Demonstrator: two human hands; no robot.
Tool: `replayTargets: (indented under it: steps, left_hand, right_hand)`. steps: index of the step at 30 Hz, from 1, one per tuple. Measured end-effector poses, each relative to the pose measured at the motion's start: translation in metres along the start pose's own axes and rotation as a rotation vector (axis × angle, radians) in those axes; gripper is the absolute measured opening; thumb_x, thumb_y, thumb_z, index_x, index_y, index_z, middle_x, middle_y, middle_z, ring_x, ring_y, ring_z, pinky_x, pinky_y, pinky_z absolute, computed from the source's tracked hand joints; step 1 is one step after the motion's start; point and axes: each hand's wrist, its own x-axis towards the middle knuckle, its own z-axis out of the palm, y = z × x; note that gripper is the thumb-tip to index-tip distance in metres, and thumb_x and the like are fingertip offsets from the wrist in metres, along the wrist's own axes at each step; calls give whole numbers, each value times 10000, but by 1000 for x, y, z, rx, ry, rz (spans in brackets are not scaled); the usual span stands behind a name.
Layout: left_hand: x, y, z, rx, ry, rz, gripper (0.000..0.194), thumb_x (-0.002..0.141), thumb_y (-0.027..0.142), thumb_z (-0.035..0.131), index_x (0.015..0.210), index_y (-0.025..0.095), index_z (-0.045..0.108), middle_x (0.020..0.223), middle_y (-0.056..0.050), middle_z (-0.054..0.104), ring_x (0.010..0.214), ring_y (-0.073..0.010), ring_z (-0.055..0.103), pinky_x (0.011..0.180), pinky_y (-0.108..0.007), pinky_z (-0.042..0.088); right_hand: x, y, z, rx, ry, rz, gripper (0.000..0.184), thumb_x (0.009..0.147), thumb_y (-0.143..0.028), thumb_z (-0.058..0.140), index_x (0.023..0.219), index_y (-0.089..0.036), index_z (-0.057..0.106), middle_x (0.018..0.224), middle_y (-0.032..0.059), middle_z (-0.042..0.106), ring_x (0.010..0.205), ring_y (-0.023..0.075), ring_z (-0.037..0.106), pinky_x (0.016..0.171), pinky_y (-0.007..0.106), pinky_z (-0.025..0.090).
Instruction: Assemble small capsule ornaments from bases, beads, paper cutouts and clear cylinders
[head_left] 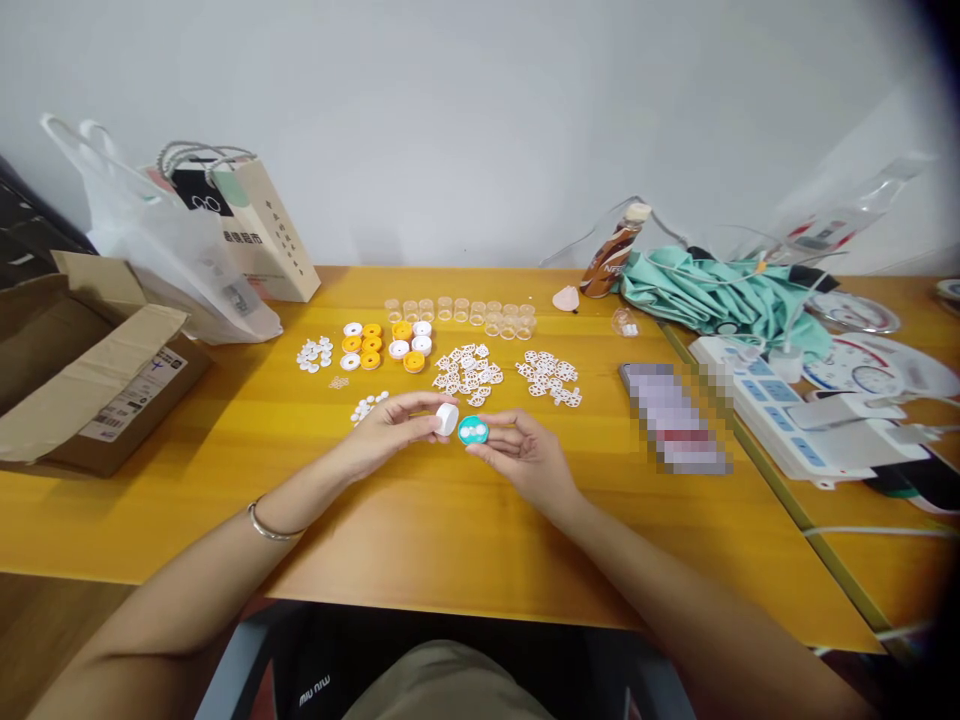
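Note:
My left hand (394, 428) pinches a small white round cap (448, 418) just above the yellow table (420, 520). Right beside it, my right hand (525, 455) holds a small teal round piece (473, 431) with white insets facing up. The cap and the teal piece almost touch. Behind my hands lie two heaps of white lattice pieces (469, 372) (549, 377), orange and white round caps (386, 345), small white discs (314, 353) and a row of clear little cups (459, 313).
An open cardboard box (90, 370) sits at the left edge, with a plastic bag (161, 250) and a paper bag (266, 235) behind it. A blurred flat object (675, 415), a white power strip (787, 420), teal cloth (712, 290) and a bottle (616, 250) crowd the right.

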Motion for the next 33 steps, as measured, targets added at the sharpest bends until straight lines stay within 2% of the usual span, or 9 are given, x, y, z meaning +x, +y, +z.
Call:
replayTargets:
  steps: [3,6,13,18,27,33]
  left_hand:
    - [0,-1,-1,30,-50,11,363,754,235,658,1112,221,601,1017,-59,651,813,-136,638,800,-301,513]
    - [0,-1,-1,58,-68,2,356,778,247,633,1130,210,592,1006,-63,660,820,-140,644,795,-298,515]
    - [-1,0,3,203,-20,95,339,773,256,637,1104,193,603,964,-64,672,848,-152,628,805,-316,505]
    - [-3,1,8,335,-10,191,349,775,252,636,1114,181,594,933,-72,658,790,-136,611,758,-302,507]
    - [-11,1,15,770,34,431,356,790,294,623,1136,218,590,894,-61,615,766,-138,576,724,-306,487]
    - [-14,-2,21,890,103,468,327,797,317,614,1100,194,603,847,-42,585,768,-138,558,703,-278,465]
  right_hand:
    - [0,1,0,-7,8,-8,304,629,-253,745,878,-226,572,871,2,732,831,186,694,874,394,545]
    - [0,2,0,-18,18,-18,301,627,-265,746,869,-226,571,875,7,731,839,196,693,872,402,546]
    - [-1,6,1,-46,8,-53,285,639,-268,739,865,-227,570,891,10,729,845,199,692,879,397,543]
    - [-3,9,1,-72,-7,-88,276,660,-260,726,887,-238,570,913,11,725,852,195,691,881,390,543]
    - [-5,15,1,-66,-68,-89,269,698,-301,693,932,-248,573,954,20,713,889,193,680,897,395,531]
    - [-6,13,3,-38,-89,-57,306,727,-271,666,1006,-270,542,913,-3,721,887,186,680,889,372,528]
